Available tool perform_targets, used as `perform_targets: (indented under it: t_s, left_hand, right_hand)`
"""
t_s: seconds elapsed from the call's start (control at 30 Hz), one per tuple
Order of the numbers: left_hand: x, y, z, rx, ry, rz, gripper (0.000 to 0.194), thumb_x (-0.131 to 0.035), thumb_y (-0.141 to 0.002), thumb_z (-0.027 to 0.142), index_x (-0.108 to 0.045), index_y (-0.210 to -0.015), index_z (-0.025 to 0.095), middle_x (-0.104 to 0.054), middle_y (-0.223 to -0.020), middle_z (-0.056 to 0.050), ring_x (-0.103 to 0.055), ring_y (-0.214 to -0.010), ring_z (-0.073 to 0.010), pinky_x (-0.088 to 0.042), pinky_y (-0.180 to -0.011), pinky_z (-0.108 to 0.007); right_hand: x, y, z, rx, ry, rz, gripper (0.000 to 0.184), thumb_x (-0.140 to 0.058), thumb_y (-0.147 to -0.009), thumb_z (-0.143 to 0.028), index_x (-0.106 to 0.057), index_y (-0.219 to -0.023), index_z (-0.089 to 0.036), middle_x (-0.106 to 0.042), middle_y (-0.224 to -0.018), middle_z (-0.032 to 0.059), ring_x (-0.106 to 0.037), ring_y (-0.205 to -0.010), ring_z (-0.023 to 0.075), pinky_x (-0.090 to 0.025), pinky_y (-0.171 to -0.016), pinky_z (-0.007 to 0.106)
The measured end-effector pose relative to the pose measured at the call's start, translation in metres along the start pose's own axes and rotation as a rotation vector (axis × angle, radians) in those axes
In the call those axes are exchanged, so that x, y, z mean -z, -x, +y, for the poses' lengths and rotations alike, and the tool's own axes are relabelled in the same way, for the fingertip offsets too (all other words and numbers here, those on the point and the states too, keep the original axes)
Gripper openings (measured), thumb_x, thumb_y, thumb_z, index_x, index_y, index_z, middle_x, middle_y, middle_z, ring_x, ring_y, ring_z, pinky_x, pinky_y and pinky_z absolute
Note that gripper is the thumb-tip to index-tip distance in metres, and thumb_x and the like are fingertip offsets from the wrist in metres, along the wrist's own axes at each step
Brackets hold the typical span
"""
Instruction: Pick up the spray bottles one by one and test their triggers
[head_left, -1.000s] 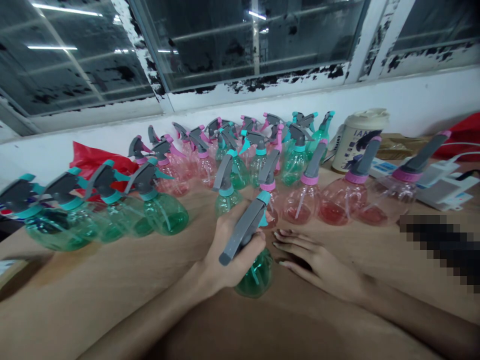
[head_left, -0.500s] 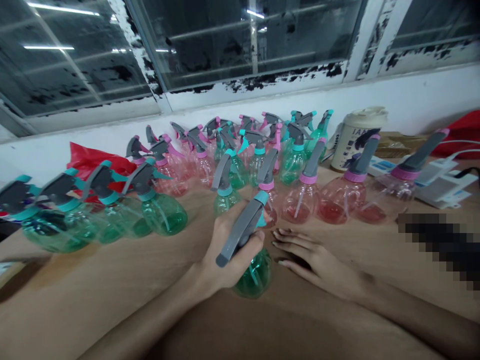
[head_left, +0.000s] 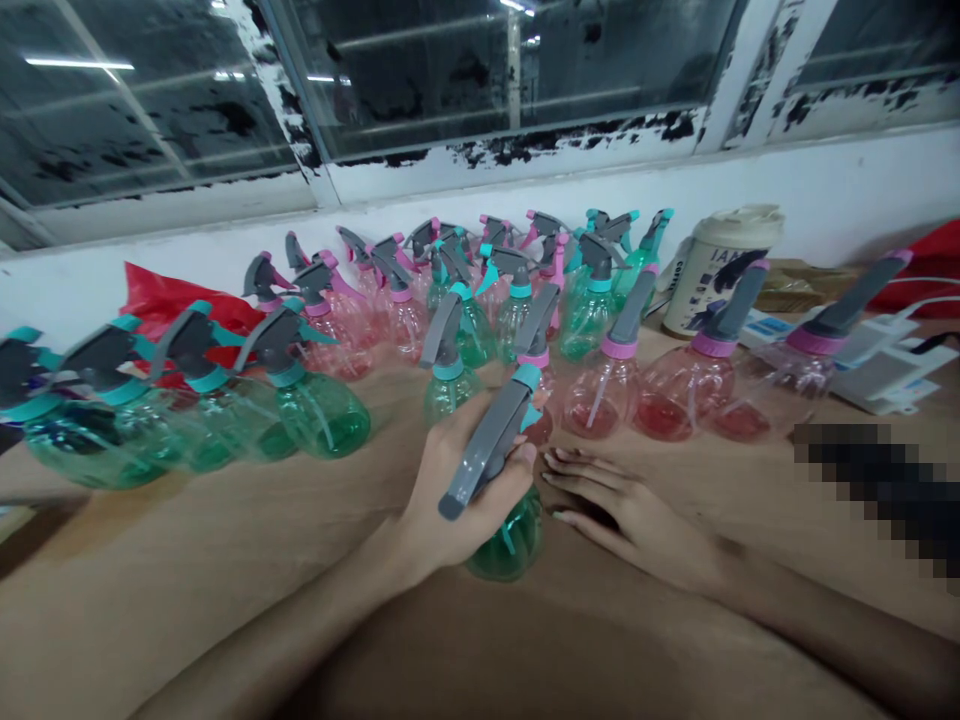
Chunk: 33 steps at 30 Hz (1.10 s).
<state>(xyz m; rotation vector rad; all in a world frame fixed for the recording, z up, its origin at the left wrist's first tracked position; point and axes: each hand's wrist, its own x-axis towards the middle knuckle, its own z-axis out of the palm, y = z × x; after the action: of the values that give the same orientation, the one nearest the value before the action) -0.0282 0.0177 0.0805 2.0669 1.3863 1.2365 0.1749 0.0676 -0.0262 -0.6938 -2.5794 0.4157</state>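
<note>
My left hand is wrapped round the neck of a green spray bottle with a grey and teal trigger head. Some liquid shows in its base, which stands on the table. Flat on the wood just right of that bottle lies my right hand, fingers stretched toward it and holding nothing. Beyond my left hand stands another green spray bottle, partly hidden by it. Pink spray bottles, among them one with red liquid and another beside it, line up beyond my right hand.
Green spray bottles form a row at the left. Behind, several pink and green ones crowd near the wall, beside a red bag. A coffee cup and a white power strip are at the right. A pixelated dark patch covers the right edge.
The view has tilted and shifted slightly. My left hand keeps its hold on the green spray bottle, and my right hand stays flat on the table.
</note>
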Motion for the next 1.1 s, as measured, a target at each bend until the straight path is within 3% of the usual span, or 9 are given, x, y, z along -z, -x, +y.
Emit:
perform_targets:
  t_s: [0.2, 0.37, 0.5, 0.6, 0.7, 0.9, 1.1]
  left_hand:
    - [0.000, -0.001, 0.005, 0.057, 0.009, -0.046, 0.019, -0.050, -0.077, 0.018, -0.057, -0.095, 0.020, -0.059, -0.074, 0.000, -0.058, -0.065, -0.0152, -0.050, -0.073, -0.029]
    - [0.004, -0.002, 0.006, 0.063, 0.030, -0.087, 0.020, -0.049, -0.075, 0.017, -0.056, -0.093, 0.022, -0.059, -0.082, -0.001, -0.058, -0.072, -0.0161, -0.050, -0.074, -0.030]
    - [0.009, -0.003, 0.003, 0.062, 0.073, -0.129, 0.017, -0.048, -0.076, 0.020, -0.055, -0.090, 0.026, -0.057, -0.070, 0.002, -0.057, -0.064, -0.0165, -0.048, -0.059, -0.029]
    - [0.011, -0.003, 0.003, 0.076, 0.050, -0.127, 0.008, -0.049, -0.076, 0.020, -0.051, -0.081, 0.026, -0.049, -0.059, 0.004, -0.051, -0.055, -0.0157, -0.043, -0.052, -0.029]
    - [0.012, -0.001, 0.002, 0.055, 0.045, -0.086, 0.006, -0.050, -0.075, 0.019, -0.049, -0.074, 0.024, -0.049, -0.061, 0.003, -0.052, -0.058, -0.0161, -0.043, -0.055, -0.030]
    - [0.009, 0.000, -0.001, 0.072, 0.083, -0.071, 0.010, -0.051, -0.077, 0.023, -0.053, -0.086, 0.025, -0.054, -0.071, 0.000, -0.053, -0.062, -0.0166, -0.047, -0.063, -0.032]
    - [0.005, -0.003, 0.000, 0.104, 0.094, -0.047, 0.008, -0.054, -0.075, 0.022, -0.050, -0.081, 0.025, -0.052, -0.068, 0.002, -0.052, -0.061, -0.0164, -0.048, -0.062, -0.031]
  right_hand:
    - [0.000, 0.000, 0.002, 0.010, 0.026, -0.034, 0.040, -0.044, -0.091, -0.033, -0.047, -0.129, -0.022, -0.050, -0.134, 0.0049, -0.039, -0.127, 0.0199, -0.034, -0.107, 0.043]
    - [-0.001, 0.001, 0.003, 0.007, 0.025, -0.033, 0.041, -0.044, -0.091, -0.034, -0.046, -0.130, -0.021, -0.050, -0.134, 0.0045, -0.039, -0.128, 0.0194, -0.033, -0.107, 0.043]
    - [0.000, 0.001, 0.002, 0.008, -0.001, -0.003, 0.041, -0.047, -0.090, -0.033, -0.047, -0.130, -0.022, -0.051, -0.133, 0.0049, -0.041, -0.127, 0.0208, -0.035, -0.106, 0.044]
    - [0.000, 0.001, 0.001, 0.011, 0.005, 0.005, 0.040, -0.047, -0.090, -0.033, -0.048, -0.128, -0.022, -0.052, -0.132, 0.0055, -0.042, -0.126, 0.0212, -0.036, -0.105, 0.045]
    - [0.001, 0.000, 0.000, 0.008, 0.030, 0.001, 0.040, -0.046, -0.090, -0.033, -0.048, -0.128, -0.021, -0.051, -0.133, 0.0055, -0.042, -0.126, 0.0208, -0.036, -0.105, 0.044]
    - [0.003, -0.001, -0.001, 0.014, 0.040, -0.011, 0.039, -0.046, -0.090, -0.033, -0.048, -0.128, -0.022, -0.051, -0.133, 0.0047, -0.041, -0.127, 0.0209, -0.035, -0.106, 0.044]
    - [0.003, 0.000, 0.001, -0.007, 0.026, -0.043, 0.040, -0.043, -0.092, -0.035, -0.048, -0.128, -0.020, -0.048, -0.135, 0.0049, -0.039, -0.128, 0.0195, -0.034, -0.107, 0.042]
